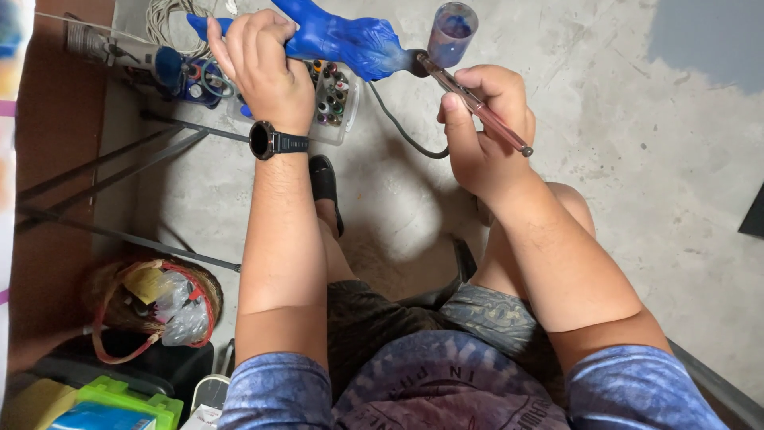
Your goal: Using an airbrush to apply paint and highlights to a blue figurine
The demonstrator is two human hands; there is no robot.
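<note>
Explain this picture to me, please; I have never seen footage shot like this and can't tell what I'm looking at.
The one picture comes from a camera worn on a person's head, looking down at their own arms, lap and the concrete floor. The person is seated. Their left hand, with a black wristwatch on the wrist, grips a blue-painted figure. Their right hand holds an airbrush like a pen, its tip at the figure; a small cup with blue paint sits on top, and a dark hose hangs from it. On the floor beyond lies a clear box of small paint bottles. At lower left stands a woven basket.
</note>
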